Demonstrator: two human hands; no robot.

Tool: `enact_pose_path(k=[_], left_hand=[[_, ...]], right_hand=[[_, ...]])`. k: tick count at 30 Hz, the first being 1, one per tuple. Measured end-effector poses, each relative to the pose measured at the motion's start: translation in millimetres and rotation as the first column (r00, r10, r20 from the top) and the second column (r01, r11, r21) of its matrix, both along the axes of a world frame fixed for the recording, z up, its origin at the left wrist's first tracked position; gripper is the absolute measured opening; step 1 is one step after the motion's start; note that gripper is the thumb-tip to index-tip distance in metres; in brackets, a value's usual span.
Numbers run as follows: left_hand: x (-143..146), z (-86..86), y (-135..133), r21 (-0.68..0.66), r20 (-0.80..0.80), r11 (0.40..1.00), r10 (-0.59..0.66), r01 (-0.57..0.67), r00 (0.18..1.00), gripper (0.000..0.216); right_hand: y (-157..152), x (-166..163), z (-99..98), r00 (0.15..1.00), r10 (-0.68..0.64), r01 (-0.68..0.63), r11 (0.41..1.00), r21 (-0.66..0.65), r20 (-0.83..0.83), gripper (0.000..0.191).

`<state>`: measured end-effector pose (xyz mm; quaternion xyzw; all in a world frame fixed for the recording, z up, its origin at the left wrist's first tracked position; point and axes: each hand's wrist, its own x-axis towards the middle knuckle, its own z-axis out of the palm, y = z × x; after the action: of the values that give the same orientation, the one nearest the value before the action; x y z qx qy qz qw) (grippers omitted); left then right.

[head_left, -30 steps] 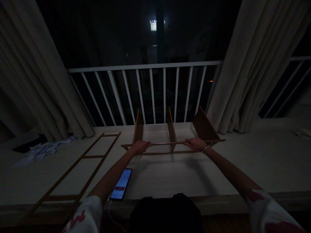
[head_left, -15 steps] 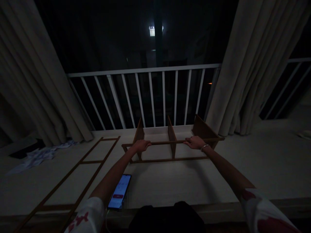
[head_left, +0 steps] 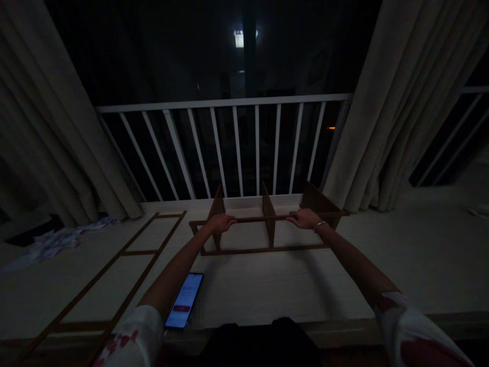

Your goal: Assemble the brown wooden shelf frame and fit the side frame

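Observation:
A brown wooden shelf unit point(head_left: 269, 224) lies on its side on the pale ledge, its several boards standing upright between the side rails. My left hand point(head_left: 221, 223) is closed around its upper rail, left of the middle board. Farther right along that same rail, my right hand point(head_left: 304, 219) grips too, with a bracelet on the wrist. Parts of the rail are hidden under my fingers. To the left, a separate ladder-like wooden frame point(head_left: 139, 253) lies flat. A lit phone point(head_left: 185, 300) rests near my left forearm.
White railing bars point(head_left: 235, 104) stand behind the shelf unit, before a dark window. Beige curtains hang at left point(head_left: 69, 127) and right point(head_left: 374, 127). Crumpled pale sheets point(head_left: 63, 242) lie at the far left of the pale ledge point(head_left: 397, 255).
Both hands keep their grip on the rail. The view has shifted slightly, and the hands and shelf unit appear a little higher and farther left.

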<state>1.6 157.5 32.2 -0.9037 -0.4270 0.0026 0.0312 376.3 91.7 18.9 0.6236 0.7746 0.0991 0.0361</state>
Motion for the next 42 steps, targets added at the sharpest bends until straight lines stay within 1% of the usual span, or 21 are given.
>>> enact_pose_path(k=[8, 15, 24, 29, 35, 42], left_hand=[[-0.6, -4.1, 5.6, -0.003, 0.0, 0.999, 0.038, -0.038, 0.999, 0.049], [-0.5, -7.9, 12.4, 0.002, 0.02, 0.998, 0.065, -0.065, 0.998, 0.049], [0.6, -7.7, 25.0, 0.001, 0.021, 0.995, 0.105, -0.105, 0.994, 0.053], [-0.1, -10.6, 28.9, 0.012, 0.015, 0.995, 0.099, -0.099, 0.995, 0.055], [0.1, -13.7, 29.2, 0.024, 0.016, 0.991, 0.134, -0.135, 0.991, 0.055], [-0.1, -15.2, 30.4, 0.021, 0.008, 0.99, 0.141, -0.141, 0.99, 0.055]], right_hand=[[1.7, 0.1, 0.5, 1.0, -0.003, 0.003, 1.0, 0.002, -0.004, 0.063], [9.1, -0.9, 0.0, 1.0, -0.029, 0.029, 1.0, -0.006, -0.001, 0.063], [16.3, -2.4, 4.3, 0.999, -0.038, 0.038, 0.999, -0.004, 0.012, 0.066], [19.9, -1.8, 1.4, 0.999, -0.041, 0.041, 0.999, -0.001, 0.018, 0.064], [22.7, -0.2, -1.1, 0.999, -0.023, 0.023, 1.0, -0.006, 0.027, 0.064], [24.4, -0.5, -3.6, 0.999, -0.041, 0.041, 0.999, -0.002, 0.026, 0.064]])
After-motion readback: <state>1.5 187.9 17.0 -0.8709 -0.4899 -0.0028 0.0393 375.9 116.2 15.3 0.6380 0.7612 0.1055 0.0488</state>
